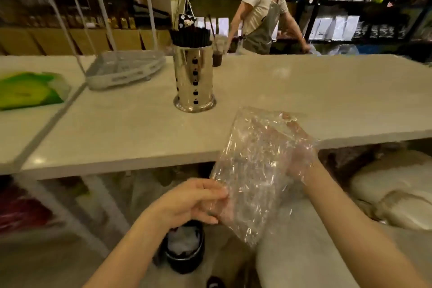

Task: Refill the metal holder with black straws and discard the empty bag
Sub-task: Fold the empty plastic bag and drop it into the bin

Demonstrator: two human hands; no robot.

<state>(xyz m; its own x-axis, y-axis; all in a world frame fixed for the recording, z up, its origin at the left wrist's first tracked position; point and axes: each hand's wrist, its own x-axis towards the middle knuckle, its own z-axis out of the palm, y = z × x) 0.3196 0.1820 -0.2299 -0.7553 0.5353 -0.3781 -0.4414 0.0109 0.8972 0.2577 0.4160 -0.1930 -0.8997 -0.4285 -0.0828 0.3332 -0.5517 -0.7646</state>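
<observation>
- Two hands hold one clear empty bag (254,170) in front of the tabletop (304,100) edge.
- Left hand (187,203) pinches the bag's lower left edge, fingers (210,190) clamped on the plastic.
- Right hand (299,159) shows through the bag's right side; its fingers grip the film.
- Metal holder (194,77) stands upright on the tabletop, full of black straws (189,36).
- Dark bin (184,250) sits on the floor below the hands.

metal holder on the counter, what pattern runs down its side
Shiny silver metal holder with a vertical row of dark punched holes down its front, clearest in the head view.
</observation>
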